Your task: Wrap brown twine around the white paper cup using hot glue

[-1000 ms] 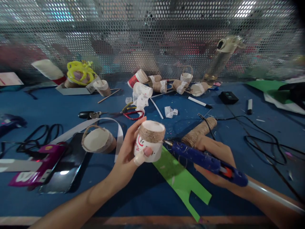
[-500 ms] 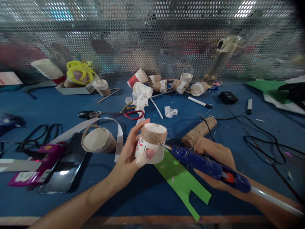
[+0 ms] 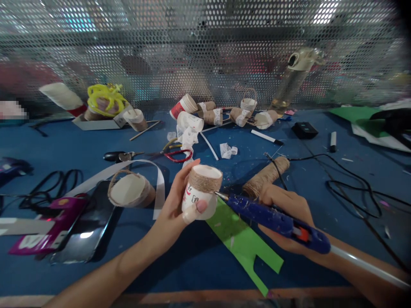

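My left hand (image 3: 175,209) grips a white paper cup (image 3: 201,192), held upside down above the blue table (image 3: 199,261). A band of brown twine is wound round the cup's upper end, and red print shows lower down. My right hand (image 3: 285,211) is closed round a blue hot glue gun (image 3: 276,218) with a clear stick at its back. Its metal nozzle touches the cup's side just under the twine band. A spool of brown twine (image 3: 266,176) lies just behind my right hand. A green paper strip (image 3: 242,244) lies flat beneath both hands.
A twine-wrapped cup (image 3: 131,191) lies on its side at the left, near a phone (image 3: 86,222) and a grey strip. Scissors (image 3: 150,155), several more cups (image 3: 221,114), a marker (image 3: 266,137), black cables (image 3: 349,188) and a bottle (image 3: 293,77) lie before a perforated metal wall.
The glue gun's nozzle has moved left and now touches the cup under the twine band. The cup has tilted slightly in my left hand.
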The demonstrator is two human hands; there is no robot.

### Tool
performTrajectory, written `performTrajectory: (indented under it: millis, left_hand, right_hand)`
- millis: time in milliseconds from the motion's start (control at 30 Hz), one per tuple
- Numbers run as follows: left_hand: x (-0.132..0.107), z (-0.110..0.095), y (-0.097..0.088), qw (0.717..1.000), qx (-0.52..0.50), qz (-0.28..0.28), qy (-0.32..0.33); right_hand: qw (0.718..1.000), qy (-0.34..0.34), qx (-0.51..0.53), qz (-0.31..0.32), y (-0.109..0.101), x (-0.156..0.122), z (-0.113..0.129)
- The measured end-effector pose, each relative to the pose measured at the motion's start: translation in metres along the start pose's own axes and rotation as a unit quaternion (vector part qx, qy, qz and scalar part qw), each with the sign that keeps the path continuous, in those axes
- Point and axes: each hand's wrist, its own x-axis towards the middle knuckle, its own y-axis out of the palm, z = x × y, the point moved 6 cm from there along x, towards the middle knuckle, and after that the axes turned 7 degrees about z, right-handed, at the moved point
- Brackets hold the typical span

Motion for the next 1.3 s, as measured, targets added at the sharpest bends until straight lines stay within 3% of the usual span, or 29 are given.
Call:
performTrajectory:
  millis: [133, 367, 667, 1067, 1300]
  left_hand:
    - [-0.001, 0.004, 0.001, 1.000, 0.005, 0.018, -0.009]
    - [0.000, 0.002, -0.007, 0.999, -0.022, -0.024, 0.006]
    - [0.001, 0.009, -0.005, 0.999, -0.031, 0.028, -0.013]
    - [0.000, 0.006, -0.005, 0.996, -0.083, 0.005, -0.023]
    - [-0.002, 0.012, -0.006, 0.996, -0.075, 0.018, -0.039]
  right_hand:
    - [1.000, -0.013, 0.004, -0.001, 0.000, -0.001, 0.002]
    - [1.000, 0.009, -0.005, -0.002, -0.002, 0.000, -0.004]
    - [1.000, 0.003, -0.014, -0.005, 0.002, -0.001, 0.000]
    - [1.000, 0.023, -0.011, -0.005, 0.000, 0.001, -0.004]
    - [1.000, 0.008, -0.001, -0.006, 0.001, 0.001, 0.001]
